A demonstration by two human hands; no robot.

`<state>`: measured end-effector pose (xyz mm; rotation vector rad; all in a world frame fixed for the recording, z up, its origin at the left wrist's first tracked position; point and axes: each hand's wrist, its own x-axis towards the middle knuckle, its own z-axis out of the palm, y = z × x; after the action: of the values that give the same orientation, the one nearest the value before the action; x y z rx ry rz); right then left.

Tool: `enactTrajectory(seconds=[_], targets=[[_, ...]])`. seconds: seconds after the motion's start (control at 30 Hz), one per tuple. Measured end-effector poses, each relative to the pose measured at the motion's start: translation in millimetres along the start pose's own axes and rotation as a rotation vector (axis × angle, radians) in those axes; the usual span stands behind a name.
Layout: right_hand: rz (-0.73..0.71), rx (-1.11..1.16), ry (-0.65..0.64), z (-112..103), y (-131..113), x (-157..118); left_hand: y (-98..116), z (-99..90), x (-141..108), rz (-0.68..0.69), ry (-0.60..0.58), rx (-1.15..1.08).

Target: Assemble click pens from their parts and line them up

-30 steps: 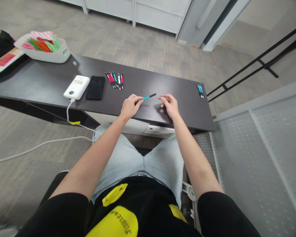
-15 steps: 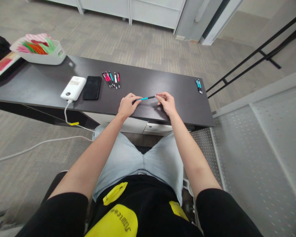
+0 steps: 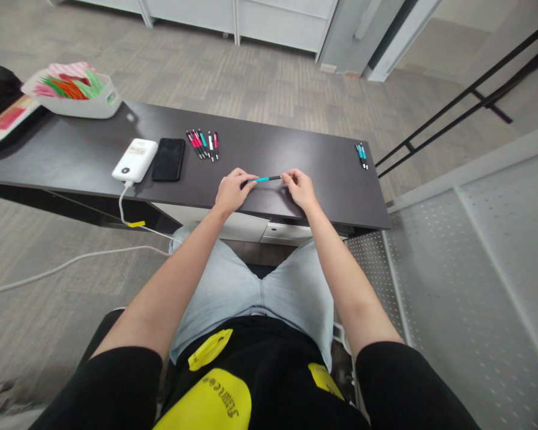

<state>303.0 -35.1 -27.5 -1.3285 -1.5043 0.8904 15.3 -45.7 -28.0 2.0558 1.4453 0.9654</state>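
Between my hands, above the front part of the dark table [image 3: 269, 143], a blue and black pen [image 3: 264, 178] lies almost level. My left hand [image 3: 234, 189] is closed on its blue end, thumb and fingers pinching it. At the black end, the fingertips of my right hand [image 3: 299, 187] are pinched together around the silver tip. Whether a small part sits between those fingertips is hidden. Several pens [image 3: 201, 144], red, blue and white, lie in a group to the left. Another small group of blue pens [image 3: 361, 156] lies near the right end.
Left of the pens are a black phone [image 3: 168, 159] and a white power bank [image 3: 135, 160] with a white cable [image 3: 122, 206] hanging over the front edge. A white basket [image 3: 83, 106] of colourful items stands at the far left. A black rail [image 3: 457, 104] rises at right.
My right hand's fingers have curled in slightly, with the hand shifting a little left. My left hand and the pen stay nearly in place.
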Motion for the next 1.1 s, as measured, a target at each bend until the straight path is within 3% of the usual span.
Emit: enactTrajectory(seconds=[0.1,0.27,0.7,0.9,1.1], targets=[[-0.048,-0.115,-0.012,3,-8,-3,1,0.3,-1,0.006,0.005,-0.004],[-0.040,-0.096,-0.057,2,-18,-7,2,0.6,-1,0.000,0.019,-0.032],[-0.045,-0.066,-0.113,0,-19,-10,4,1.4,1,-0.024,0.026,-0.089],[-0.038,0.015,-0.034,2,-20,-10,6,-0.4,0,-0.005,-0.002,-0.094],[-0.044,-0.083,-0.081,-1,-20,-9,5,-1.6,0,-0.001,-0.007,-0.075]])
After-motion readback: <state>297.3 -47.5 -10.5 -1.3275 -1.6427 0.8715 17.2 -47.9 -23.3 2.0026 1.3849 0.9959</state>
